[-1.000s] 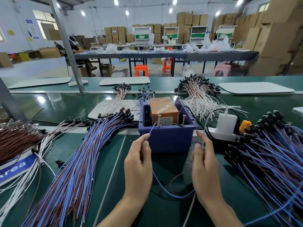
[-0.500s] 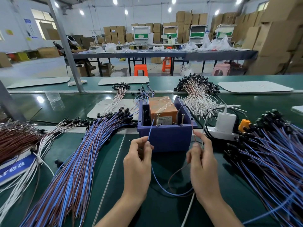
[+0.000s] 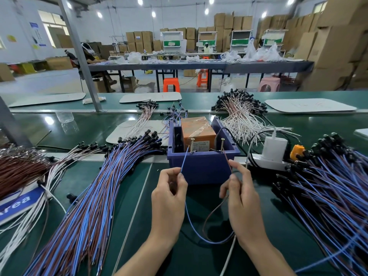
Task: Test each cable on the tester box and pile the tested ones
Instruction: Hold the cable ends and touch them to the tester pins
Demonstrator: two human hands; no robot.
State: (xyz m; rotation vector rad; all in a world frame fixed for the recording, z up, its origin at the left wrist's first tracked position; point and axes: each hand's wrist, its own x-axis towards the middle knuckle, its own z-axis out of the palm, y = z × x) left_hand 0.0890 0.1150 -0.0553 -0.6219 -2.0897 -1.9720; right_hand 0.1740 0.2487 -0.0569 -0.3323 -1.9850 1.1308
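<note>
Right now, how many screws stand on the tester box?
2. The left screw and the right screw stand at the front rim of the blue tester box; none else visible.

Factory floor: stacked cartons (image 3: 229, 22), long workbenches (image 3: 199, 65), cable bundles (image 3: 89, 196).

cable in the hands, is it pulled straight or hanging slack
Slack. The cable sags in a loop between the left hand, which pinches its blue end, and the right hand, which pinches its brown end.

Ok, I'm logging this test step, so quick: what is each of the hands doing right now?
Left hand: closed, pinching the blue wire.
Right hand: closed, pinching the brown wire.
</note>
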